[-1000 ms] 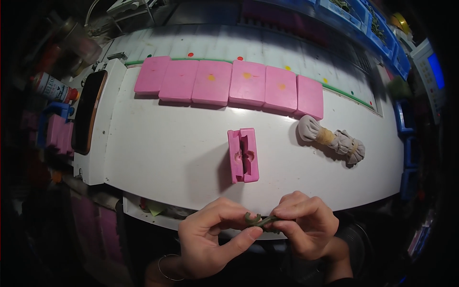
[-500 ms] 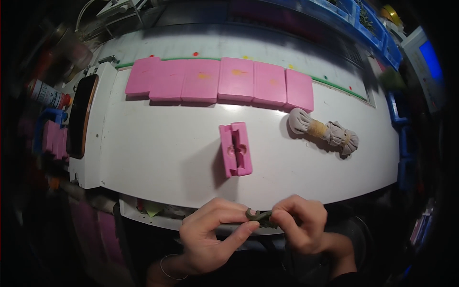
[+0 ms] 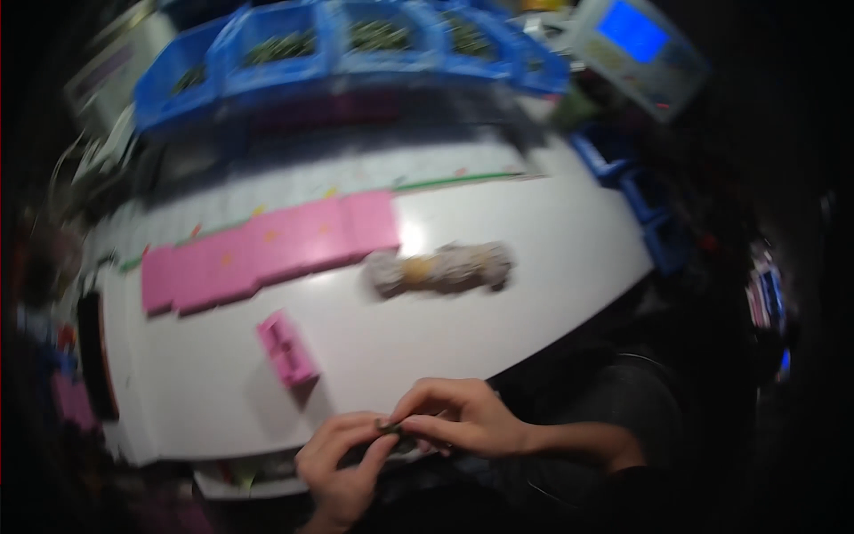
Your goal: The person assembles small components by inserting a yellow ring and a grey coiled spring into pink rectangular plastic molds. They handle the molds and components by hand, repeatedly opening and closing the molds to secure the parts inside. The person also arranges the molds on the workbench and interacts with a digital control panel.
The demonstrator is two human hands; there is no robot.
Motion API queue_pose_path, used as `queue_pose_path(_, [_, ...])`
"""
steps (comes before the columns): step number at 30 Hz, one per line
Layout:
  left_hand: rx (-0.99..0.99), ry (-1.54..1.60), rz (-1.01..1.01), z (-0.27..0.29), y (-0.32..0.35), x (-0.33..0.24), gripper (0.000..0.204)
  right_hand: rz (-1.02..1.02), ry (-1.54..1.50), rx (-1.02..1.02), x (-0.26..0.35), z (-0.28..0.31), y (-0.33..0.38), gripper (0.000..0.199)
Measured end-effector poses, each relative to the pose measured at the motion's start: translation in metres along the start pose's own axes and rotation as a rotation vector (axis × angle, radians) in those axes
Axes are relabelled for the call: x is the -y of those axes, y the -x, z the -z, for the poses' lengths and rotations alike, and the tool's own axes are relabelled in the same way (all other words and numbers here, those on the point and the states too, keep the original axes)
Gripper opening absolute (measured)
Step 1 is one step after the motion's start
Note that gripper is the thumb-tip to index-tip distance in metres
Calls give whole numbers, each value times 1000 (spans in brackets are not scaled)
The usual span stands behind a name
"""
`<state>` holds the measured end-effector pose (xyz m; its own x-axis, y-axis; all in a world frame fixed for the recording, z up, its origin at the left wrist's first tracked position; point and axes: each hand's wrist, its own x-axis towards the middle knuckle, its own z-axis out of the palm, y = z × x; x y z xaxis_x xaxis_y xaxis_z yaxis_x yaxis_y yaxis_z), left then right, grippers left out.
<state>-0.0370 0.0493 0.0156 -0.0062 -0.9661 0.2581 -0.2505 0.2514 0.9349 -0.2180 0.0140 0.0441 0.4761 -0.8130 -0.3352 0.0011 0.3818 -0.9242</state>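
Observation:
Near the front edge of the white table, my left hand (image 3: 340, 463) pinches a small dark green curled piece (image 3: 391, 429) between thumb and fingers. My right hand (image 3: 471, 416) has its thumb and fingertips closed on the same piece from the other side. Fingers cover most of it, and blur hides its finer shape. Beyond my hands, a pink block mold (image 3: 287, 349) with a slot along its top stands apart on the table. Farther back is a row of several pink blocks (image 3: 258, 251), side by side. A grey cloth bundle (image 3: 454, 269) tied with yellowish bands lies right of them.
Blue bins (image 3: 382, 64) holding green pieces line the back. At the upper right is a device with a lit blue screen (image 3: 633, 30). Smaller blue bins (image 3: 644, 198) flank the table's right side. A dark phone (image 3: 95, 356) rests at the left edge.
The view has swung to the right and farther back, so the table's things appear farther left and the blue bins show more fully. Both hands still hold the green piece.

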Motion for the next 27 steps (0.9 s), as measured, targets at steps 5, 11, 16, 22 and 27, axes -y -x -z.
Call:
queue_pose_path(5, [-282, -444, -218, 42, -20, -20, 16, 118, 152, -401, 40, 108, -32, 12])
queue_pose_path(11, [-354, -629, -325, 55, -50, -1, 27, 739, -225, -1200, 103, 324, -47, 7])
queue_pose_path(16, [-391, -610, -235, 52, -75, 57, 34, 597, 161, -1448, 51, 386, -101, 13])
queue_pose_path(22, [-472, -749, -10, 96, -74, 91, 84, 617, 374, -710, 53, 149, -129, 17])
queue_pose_path(27, [-164, -437, -15, 50, -98, 49, 70, 631, 813, -306, 38, 62, -99, 12])
